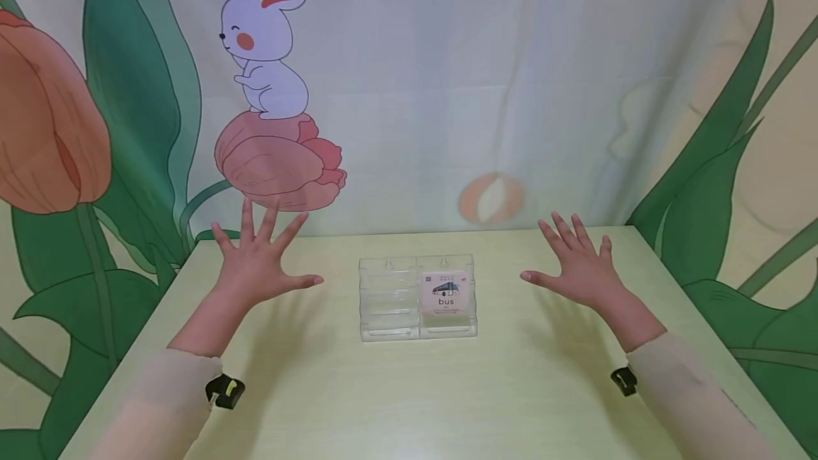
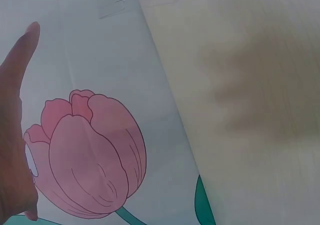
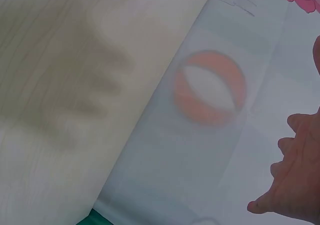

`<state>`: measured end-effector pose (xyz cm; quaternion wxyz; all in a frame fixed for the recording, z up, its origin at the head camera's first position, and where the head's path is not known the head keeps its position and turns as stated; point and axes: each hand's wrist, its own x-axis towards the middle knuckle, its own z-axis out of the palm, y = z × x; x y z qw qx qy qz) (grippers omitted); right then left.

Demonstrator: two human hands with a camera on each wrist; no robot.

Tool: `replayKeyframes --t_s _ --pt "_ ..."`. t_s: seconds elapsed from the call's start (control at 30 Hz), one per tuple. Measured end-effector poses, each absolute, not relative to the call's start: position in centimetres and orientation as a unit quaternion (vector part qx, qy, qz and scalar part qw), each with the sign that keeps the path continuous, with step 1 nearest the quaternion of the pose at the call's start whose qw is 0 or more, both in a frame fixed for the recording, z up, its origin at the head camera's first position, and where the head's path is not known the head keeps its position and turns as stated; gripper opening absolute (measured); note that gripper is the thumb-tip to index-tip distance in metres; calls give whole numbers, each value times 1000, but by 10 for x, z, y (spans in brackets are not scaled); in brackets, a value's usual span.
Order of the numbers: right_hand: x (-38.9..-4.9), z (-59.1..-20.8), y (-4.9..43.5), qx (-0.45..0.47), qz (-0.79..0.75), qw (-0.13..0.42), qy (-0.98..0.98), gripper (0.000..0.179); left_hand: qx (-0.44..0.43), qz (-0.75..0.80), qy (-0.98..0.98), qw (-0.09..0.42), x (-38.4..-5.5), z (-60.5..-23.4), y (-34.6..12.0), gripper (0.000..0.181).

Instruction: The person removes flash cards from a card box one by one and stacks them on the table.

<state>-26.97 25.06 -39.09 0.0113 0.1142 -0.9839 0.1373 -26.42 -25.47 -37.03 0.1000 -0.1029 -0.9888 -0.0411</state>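
Hanging over the counter (image 1: 409, 403), the left hand (image 1: 258, 265) and the right hand (image 1: 583, 274) are both holding their fingers straight and fanned apart, thumbs pointing inward toward each other; neither is gripping anything, and their shadows are falling on the counter below. Between the two thumbs, a clear plastic holder (image 1: 388, 304) is resting on the counter, its long axis running sideways from the left hand's side across to the right hand's, so each thumb is pointing toward one of its short ends without touching it. In the head view the left thumb is standing slightly nearer its end than the right thumb is to the other, a small difference. The compartment toward the right hand is holding a card (image 1: 445, 293) printed with a bus and the word "bus". Behind the hands, small black devices (image 1: 233, 395) are sitting at the cuffs of pale sleeves (image 1: 696, 403). Beyond the fingertips, a cloth backdrop (image 1: 409, 91) is hanging behind the counter, showing a rabbit (image 1: 277, 87) past the left hand and green leaves (image 1: 703, 204) outside the right.
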Motion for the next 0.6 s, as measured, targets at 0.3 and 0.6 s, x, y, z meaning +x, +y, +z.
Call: replayKeyframes --t_s 0.3,0.6 --pt "-270 -397 250 117 142 10 -983 103 -103 -46 -990 90 -263 -375 -253 110" --pt "-266 -404 249 120 157 12 -980 100 -94 -51 -991 77 -259 -383 -252 110"
